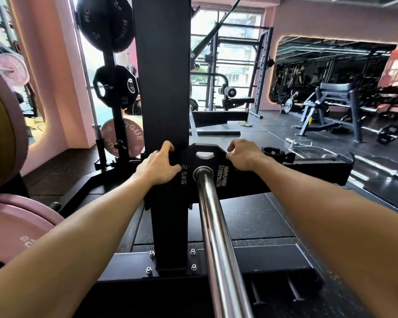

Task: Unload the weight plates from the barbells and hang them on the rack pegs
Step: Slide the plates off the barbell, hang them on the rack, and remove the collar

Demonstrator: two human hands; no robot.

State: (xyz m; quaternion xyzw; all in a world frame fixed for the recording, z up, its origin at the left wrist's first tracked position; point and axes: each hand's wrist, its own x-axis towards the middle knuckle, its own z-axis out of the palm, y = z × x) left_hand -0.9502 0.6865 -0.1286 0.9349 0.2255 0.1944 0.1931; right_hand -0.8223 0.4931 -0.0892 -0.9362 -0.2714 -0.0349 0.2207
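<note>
A small black 2.5 kg plate point(223, 177) marked Hammer Strength sits on the chrome barbell sleeve point(214, 226) that runs away from me. My left hand point(157, 166) grips the plate's left edge, partly behind the black rack upright point(162, 88). My right hand point(244, 156) grips its upper right edge, fingers curled over the rim. A black plate tree behind the upright carries a large black Rogue plate point(104, 21), a smaller black plate point(116, 87) and a pink Rogue plate point(122, 137).
Pink and yellowish plates point(2, 138) hang close at my left, with a pink plate point(16, 228) lower down. A black barbell collar point(277, 154) lies right of my right hand. Benches, racks and a loaded bar point(387, 134) stand on the dark floor at right.
</note>
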